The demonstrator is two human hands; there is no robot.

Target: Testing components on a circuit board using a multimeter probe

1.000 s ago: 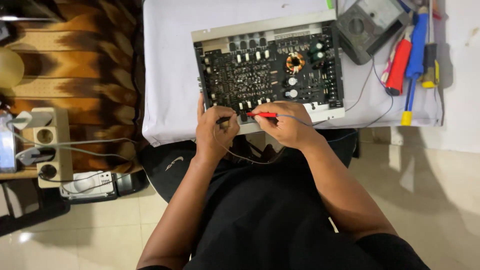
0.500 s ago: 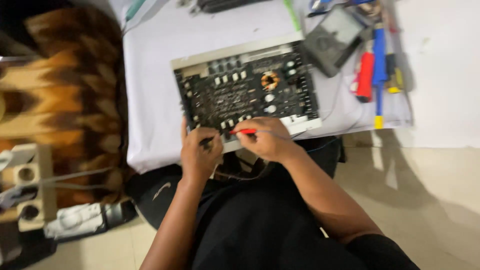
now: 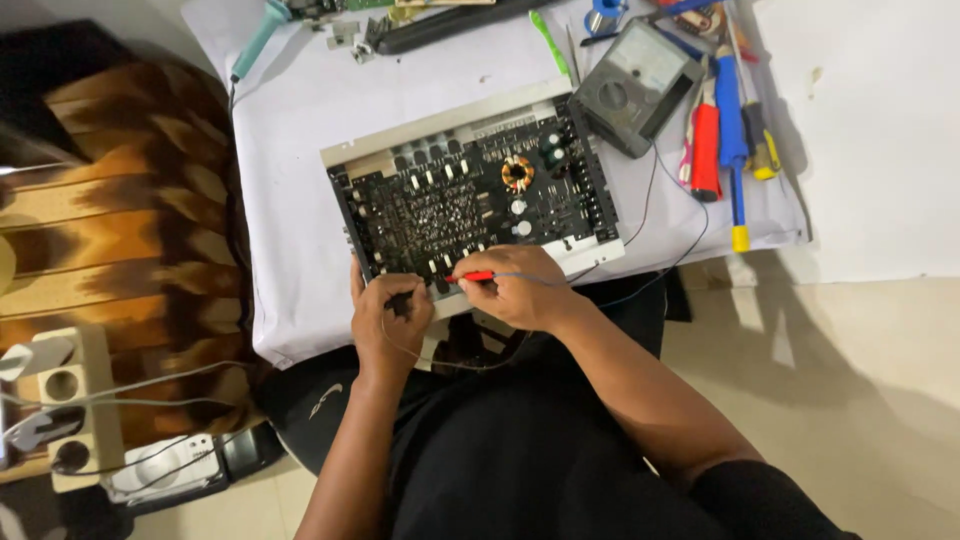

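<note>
Both hands hold steady at the board's point(image 3: 470, 205) near edge, as a moment ago. Right hand point(image 3: 515, 288) pinches the red probe point(image 3: 472, 277), tip on the board; left hand point(image 3: 390, 318) is closed around the black probe point(image 3: 400, 300). Meter point(image 3: 635, 88) sits beyond the board's far right corner.
</note>
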